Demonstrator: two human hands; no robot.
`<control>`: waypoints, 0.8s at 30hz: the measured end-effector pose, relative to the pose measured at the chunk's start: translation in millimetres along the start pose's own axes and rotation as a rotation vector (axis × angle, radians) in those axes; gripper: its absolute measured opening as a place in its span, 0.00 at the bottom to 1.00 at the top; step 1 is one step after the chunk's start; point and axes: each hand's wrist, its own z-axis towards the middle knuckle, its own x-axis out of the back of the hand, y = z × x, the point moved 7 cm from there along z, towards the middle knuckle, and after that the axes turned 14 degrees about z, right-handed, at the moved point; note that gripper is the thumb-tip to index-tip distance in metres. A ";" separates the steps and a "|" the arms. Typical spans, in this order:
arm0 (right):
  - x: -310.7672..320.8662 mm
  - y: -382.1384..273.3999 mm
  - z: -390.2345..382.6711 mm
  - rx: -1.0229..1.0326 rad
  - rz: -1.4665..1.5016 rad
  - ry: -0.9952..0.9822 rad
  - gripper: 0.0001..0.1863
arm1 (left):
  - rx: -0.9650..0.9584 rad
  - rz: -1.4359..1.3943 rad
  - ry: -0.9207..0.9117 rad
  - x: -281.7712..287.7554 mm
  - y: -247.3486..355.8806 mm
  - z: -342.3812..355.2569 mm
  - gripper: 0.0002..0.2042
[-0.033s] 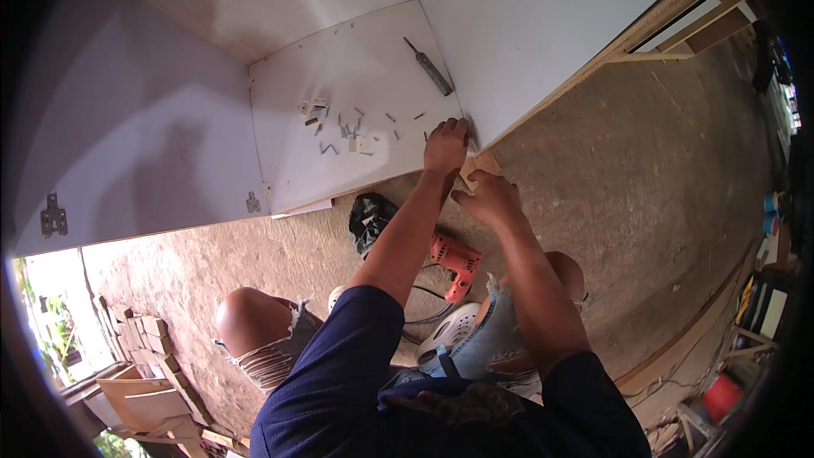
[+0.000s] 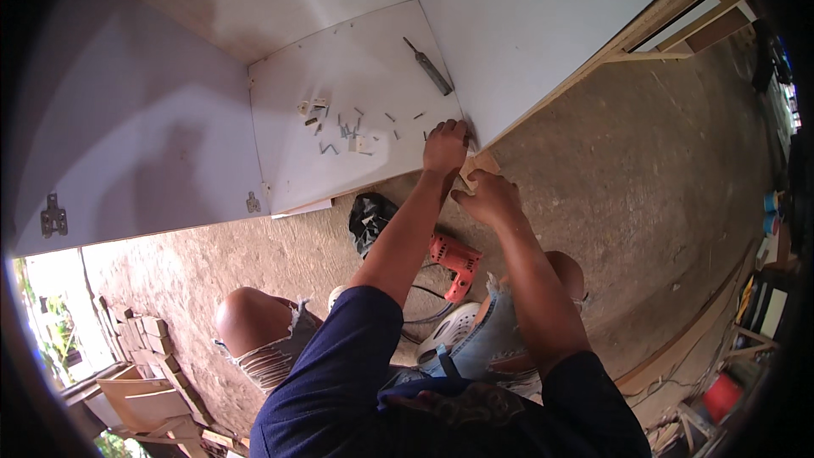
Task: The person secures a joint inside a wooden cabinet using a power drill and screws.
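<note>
My left hand rests at the front right corner of the white cabinet's bottom panel, by the right side panel. Its fingers are curled, and whatever they grip is hidden. Just below and to the right is my right hand, thumb and fingers bent toward the same corner. A thin dark piece shows between the two hands, too small to name. Under the corner lies a light wood piece. Loose screws and small white fittings are scattered on the panel, left of my hands. Behind them lies a dark-handled screwdriver.
A red power drill with a black cord lies on the concrete floor between my knees, beside a black plastic bag. Metal hinges are fixed to the left panel. Wood blocks are stacked at the left.
</note>
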 end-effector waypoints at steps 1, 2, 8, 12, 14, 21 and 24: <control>1.3 1.1 -0.5 -0.004 0.001 0.003 0.35 | 0.004 0.009 -0.033 -1.6 0.8 -2.1 0.08; 2.3 1.8 -1.4 -0.013 0.001 0.000 0.35 | 0.009 0.019 -0.066 -3.3 1.6 -3.5 0.09; 2.3 2.7 -1.4 0.001 -0.004 0.031 0.35 | 0.113 -0.128 -0.060 2.6 -5.0 -5.9 0.12; 0.9 0.1 -2.2 -0.006 -0.003 -0.008 0.34 | 0.004 -0.046 -0.151 -0.8 -10.7 -13.8 0.14; 1.1 -0.6 -1.5 -0.004 -0.010 -0.016 0.33 | -0.060 0.136 -0.139 2.0 -8.9 -20.4 0.18; -3.0 8.1 2.6 0.047 -0.013 0.035 0.32 | -0.036 0.207 -0.134 11.2 -11.0 -30.8 0.21; -4.1 5.0 2.1 0.053 -0.041 0.039 0.32 | -0.042 0.140 -0.063 20.5 -14.7 -35.1 0.21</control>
